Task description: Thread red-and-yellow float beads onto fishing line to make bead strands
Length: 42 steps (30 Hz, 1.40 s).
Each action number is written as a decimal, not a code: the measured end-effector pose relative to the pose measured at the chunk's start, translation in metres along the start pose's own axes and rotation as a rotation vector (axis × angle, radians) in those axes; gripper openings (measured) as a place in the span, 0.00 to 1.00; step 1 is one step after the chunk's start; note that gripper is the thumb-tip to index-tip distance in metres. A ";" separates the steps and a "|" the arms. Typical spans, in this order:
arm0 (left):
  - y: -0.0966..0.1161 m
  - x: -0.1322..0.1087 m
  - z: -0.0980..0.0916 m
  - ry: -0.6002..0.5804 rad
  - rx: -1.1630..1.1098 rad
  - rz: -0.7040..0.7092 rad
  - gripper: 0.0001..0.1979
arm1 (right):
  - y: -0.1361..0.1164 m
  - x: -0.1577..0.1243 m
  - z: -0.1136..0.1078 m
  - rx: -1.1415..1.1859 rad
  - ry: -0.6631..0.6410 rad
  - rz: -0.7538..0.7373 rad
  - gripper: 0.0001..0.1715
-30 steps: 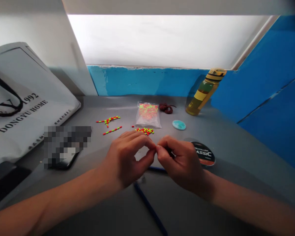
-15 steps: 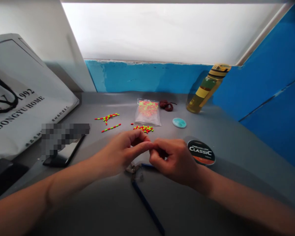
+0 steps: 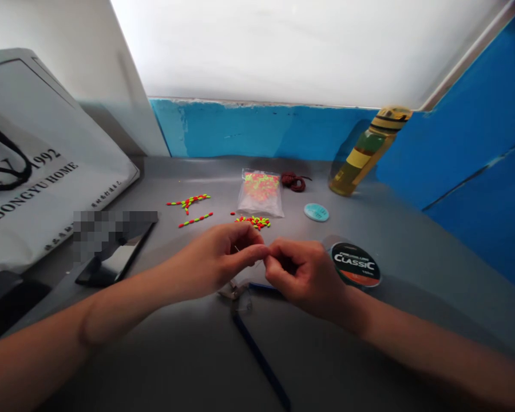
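Note:
My left hand (image 3: 218, 257) and my right hand (image 3: 309, 277) meet fingertip to fingertip above the table. Both are closed in a pinch on a thin, pale fishing line (image 3: 237, 248), of which only short bits show between the fingers. Just beyond them lies a loose pile of red and yellow-green oval beads (image 3: 255, 222). Pliers with blue handles (image 3: 261, 360) rest open under my hands, their metal head partly covered. A round black-and-orange spool labelled CLASSIC (image 3: 355, 264) is beside my right hand.
Strung bead rows (image 3: 196, 220) lie left of a clear bag of beads (image 3: 261, 194). Behind are a dark red cord bundle (image 3: 294, 182), a light-blue disc (image 3: 316, 212) and a yellow bottle (image 3: 364, 154). A phone (image 3: 118, 257) and white bag (image 3: 47, 166) stand left.
The camera view has shifted slightly. My hands stay pinched together with little movement, and a bit more of the line shows between the left fingers.

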<state>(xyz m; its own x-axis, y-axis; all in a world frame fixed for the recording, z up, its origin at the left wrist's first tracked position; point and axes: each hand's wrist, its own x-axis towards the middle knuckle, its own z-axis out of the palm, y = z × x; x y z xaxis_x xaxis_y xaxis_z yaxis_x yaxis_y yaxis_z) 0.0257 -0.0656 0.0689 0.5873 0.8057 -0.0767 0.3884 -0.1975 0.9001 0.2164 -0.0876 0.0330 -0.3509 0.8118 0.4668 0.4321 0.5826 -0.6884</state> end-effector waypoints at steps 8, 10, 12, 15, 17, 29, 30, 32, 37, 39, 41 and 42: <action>-0.002 0.000 0.003 0.062 0.086 0.071 0.14 | -0.002 0.003 -0.001 0.122 -0.057 0.087 0.13; -0.004 0.001 0.003 0.066 0.069 0.077 0.15 | -0.002 0.005 -0.002 0.180 -0.069 0.123 0.12; -0.006 0.002 0.003 0.083 0.046 0.071 0.15 | -0.001 0.006 -0.003 0.228 -0.077 0.141 0.11; -0.006 0.004 0.003 0.101 -0.006 0.048 0.14 | 0.001 0.007 -0.002 0.287 -0.078 0.153 0.10; -0.005 0.006 0.003 0.103 -0.042 0.038 0.14 | 0.002 0.008 -0.002 0.326 -0.078 0.153 0.10; -0.013 0.014 -0.004 0.196 -0.065 0.019 0.14 | 0.014 0.007 0.000 0.346 0.032 0.280 0.08; -0.014 0.014 -0.005 0.194 -0.073 0.016 0.14 | 0.015 0.007 0.001 0.354 0.031 0.285 0.08; -0.016 0.015 -0.005 0.191 -0.090 0.012 0.14 | 0.017 0.007 0.002 0.358 0.019 0.278 0.12; -0.018 0.015 -0.003 0.185 -0.190 0.017 0.14 | 0.020 0.010 0.005 0.331 0.000 0.291 0.13; -0.016 0.015 -0.002 0.190 -0.268 0.016 0.13 | 0.021 0.010 0.005 0.351 -0.023 0.316 0.14; -0.013 0.015 -0.001 0.179 -0.402 0.005 0.12 | 0.021 0.010 0.005 0.392 -0.060 0.340 0.14; -0.012 0.014 -0.001 0.166 -0.490 -0.004 0.11 | 0.021 0.009 0.005 0.410 -0.078 0.348 0.15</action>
<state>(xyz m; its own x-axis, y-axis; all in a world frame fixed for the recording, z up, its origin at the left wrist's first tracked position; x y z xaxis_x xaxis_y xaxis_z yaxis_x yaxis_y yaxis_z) 0.0291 -0.0514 0.0576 0.4507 0.8914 -0.0476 -0.0108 0.0588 0.9982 0.2184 -0.0677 0.0202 -0.3122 0.9396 0.1403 0.1798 0.2035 -0.9624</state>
